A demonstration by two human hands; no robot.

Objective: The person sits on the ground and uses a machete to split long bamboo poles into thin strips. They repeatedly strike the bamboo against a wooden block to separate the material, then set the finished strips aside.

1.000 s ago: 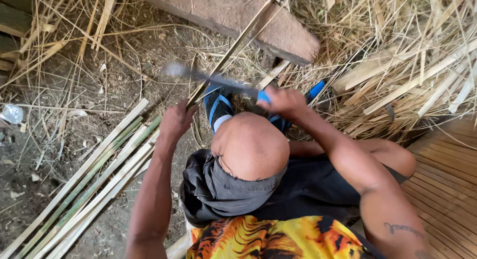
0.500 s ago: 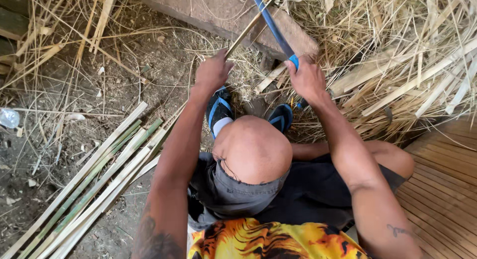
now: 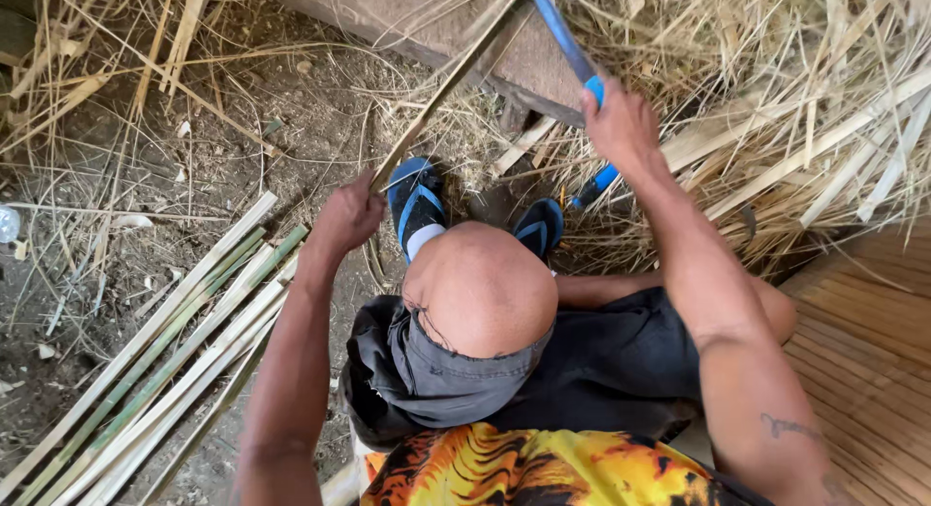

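Head view: bare dirt ground (image 3: 194, 128) littered with dry straw (image 3: 776, 98) fills most of the frame. At lower left a bundle of split strips (image 3: 165, 370), pale and green, lies side by side on the ground, running diagonally up toward the middle. A flat stone slab (image 3: 427, 21) lies across the top, just behind the work. At lower right is a floor of woven slats (image 3: 873, 370). Two feet in blue sandals (image 3: 417, 200) rest on the dirt between the hands. The person's own head and a dark cloth about the neck block the middle of the view, so the knees and the ground right under the work are hidden.

The left hand (image 3: 347, 218) is closed in a fist round the lower end of a long thin strip (image 3: 451, 84), which slants up and to the right across the slab. The left arm reaches forward, nearly straight. The right hand (image 3: 621, 128) is wrapped tight round the blue handle of a knife (image 3: 562, 35), held high; the blade runs up out of the frame's top edge, and seems to meet the strip near the slab, though that spot is not clear. The right arm is bent at the elbow, the forearm rising toward the straw.
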